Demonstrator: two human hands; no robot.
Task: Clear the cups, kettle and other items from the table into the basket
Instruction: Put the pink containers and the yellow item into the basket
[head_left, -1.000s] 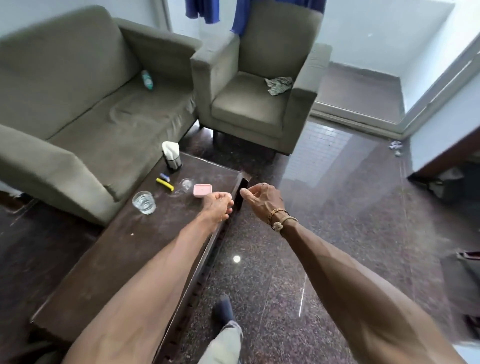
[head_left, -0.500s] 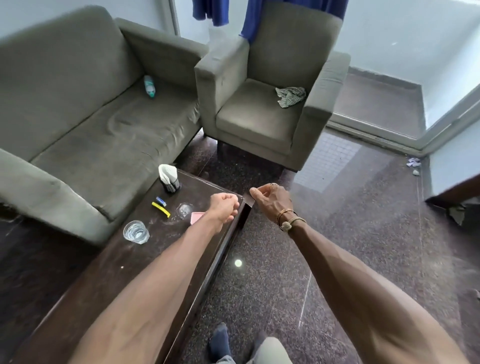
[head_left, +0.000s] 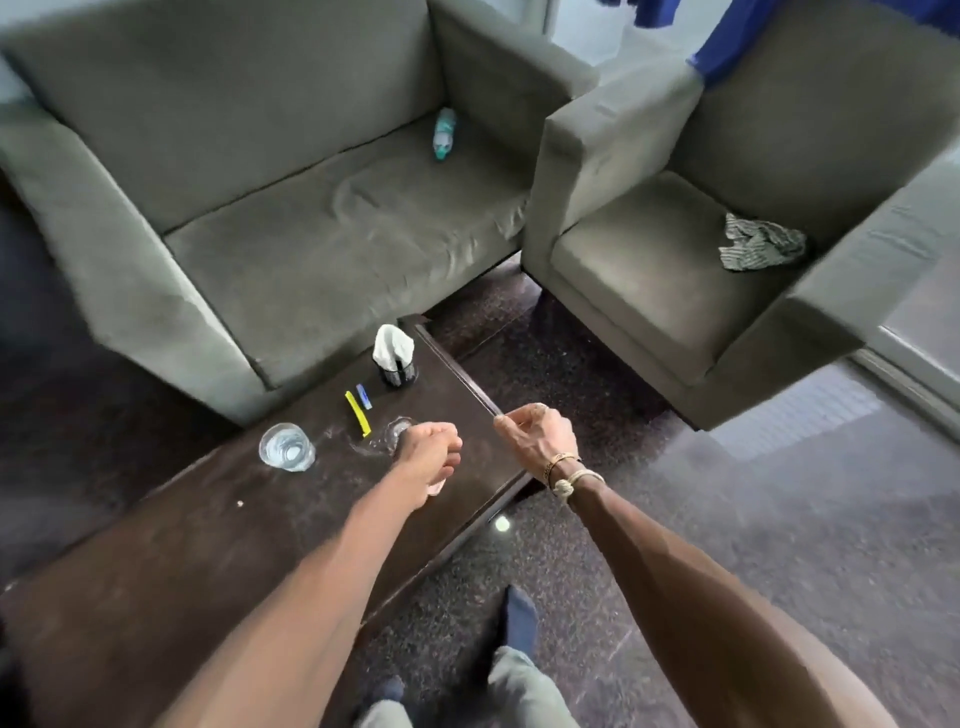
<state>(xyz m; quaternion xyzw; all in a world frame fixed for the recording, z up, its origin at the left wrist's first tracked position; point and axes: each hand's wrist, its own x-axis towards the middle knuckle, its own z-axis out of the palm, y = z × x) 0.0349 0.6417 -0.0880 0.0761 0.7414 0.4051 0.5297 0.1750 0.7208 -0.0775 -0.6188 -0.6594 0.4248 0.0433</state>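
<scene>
On the dark wooden table (head_left: 156, 582) stand a clear glass cup (head_left: 287, 447) and a second glass (head_left: 396, 430), the latter partly hidden by my left hand (head_left: 428, 451). A yellow strip (head_left: 358, 413) and a small blue item (head_left: 363, 396) lie beyond them. A black holder with white tissue (head_left: 394, 353) stands at the far end. A pink item (head_left: 437, 486) shows only as a sliver under my left hand, whose fingers are curled and hold nothing. My right hand (head_left: 535, 436), fingers curled and empty, hovers over the table's right edge.
A grey sofa (head_left: 291, 244) with a small bottle (head_left: 444, 134) on its seat runs along the table's far left side. A grey armchair (head_left: 675, 270) holding a crumpled cloth (head_left: 758, 249) stands at the right. Dark polished floor (head_left: 753, 519) lies to the right; my feet are below.
The view has moved closer and turned left toward the table. My left hand now covers most of the pink item and part of the second glass. Both hands stay curled and empty.
</scene>
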